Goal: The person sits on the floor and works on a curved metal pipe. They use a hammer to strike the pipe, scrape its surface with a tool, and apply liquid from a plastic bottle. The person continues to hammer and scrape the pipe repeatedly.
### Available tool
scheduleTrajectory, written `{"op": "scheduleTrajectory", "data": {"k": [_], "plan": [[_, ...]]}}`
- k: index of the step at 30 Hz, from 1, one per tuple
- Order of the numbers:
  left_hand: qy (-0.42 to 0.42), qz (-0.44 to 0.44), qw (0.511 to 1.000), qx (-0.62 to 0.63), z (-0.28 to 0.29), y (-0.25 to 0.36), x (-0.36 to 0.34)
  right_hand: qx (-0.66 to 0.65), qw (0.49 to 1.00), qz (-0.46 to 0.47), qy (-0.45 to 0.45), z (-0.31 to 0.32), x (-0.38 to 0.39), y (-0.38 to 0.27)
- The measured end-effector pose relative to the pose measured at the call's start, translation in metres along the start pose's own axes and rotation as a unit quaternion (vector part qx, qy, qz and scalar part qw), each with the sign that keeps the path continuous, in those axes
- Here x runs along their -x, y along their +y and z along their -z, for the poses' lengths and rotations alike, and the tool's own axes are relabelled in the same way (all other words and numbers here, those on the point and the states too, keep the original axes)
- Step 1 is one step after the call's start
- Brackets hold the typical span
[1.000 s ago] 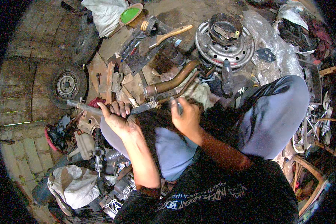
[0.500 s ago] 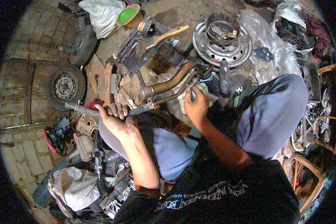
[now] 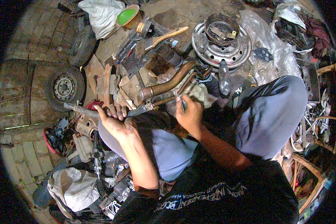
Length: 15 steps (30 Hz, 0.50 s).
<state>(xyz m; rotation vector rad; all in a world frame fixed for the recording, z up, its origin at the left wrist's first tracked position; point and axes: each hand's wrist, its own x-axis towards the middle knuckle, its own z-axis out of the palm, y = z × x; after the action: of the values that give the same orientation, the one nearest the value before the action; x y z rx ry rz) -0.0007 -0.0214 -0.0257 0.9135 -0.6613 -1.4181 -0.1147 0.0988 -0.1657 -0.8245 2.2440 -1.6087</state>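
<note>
My left hand (image 3: pixel 117 118), palm up, is wrapped around a dark rubber hose (image 3: pixel 86 111) with metal clamps at its ends. The hose joins a thin brown metal pipe (image 3: pixel 164 100), which runs right beside a thicker, rusty curved pipe (image 3: pixel 171 82). My right hand (image 3: pixel 189 114) is closed at the thin pipe, its thumb and fingers pinched together. A small dark thing shows between those fingers, too little to name. Behind this hand lies a pale crumpled cloth (image 3: pixel 199 93).
Ahead stands a steel wheel rim (image 3: pixel 242 50) with a bowl of metal parts (image 3: pixel 222 30) on it, near a plastic bottle (image 3: pixel 224 78). A wooden-handled brush (image 3: pixel 166 38) lies further left. Tyred wheels (image 3: pixel 65 87) lean at the left wall. Car parts surround my legs.
My right hand has shifted left and nearer to me along the thin pipe. My left hand keeps its hold on the hose, almost unmoved.
</note>
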Motion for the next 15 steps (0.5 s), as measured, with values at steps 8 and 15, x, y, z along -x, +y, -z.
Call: {"op": "scheduleTrajectory", "data": {"k": [8,15], "plan": [[0.0,-0.005,1.0,-0.016,-0.002,-0.001,0.001,-0.01,1.0,0.018,-0.019,-0.002,0.006,-0.021],[-0.007,-0.008,1.0,-0.007,-0.005,0.0,0.006,0.011,0.999,-0.048,-0.012,0.002,0.001,-0.012]]}}
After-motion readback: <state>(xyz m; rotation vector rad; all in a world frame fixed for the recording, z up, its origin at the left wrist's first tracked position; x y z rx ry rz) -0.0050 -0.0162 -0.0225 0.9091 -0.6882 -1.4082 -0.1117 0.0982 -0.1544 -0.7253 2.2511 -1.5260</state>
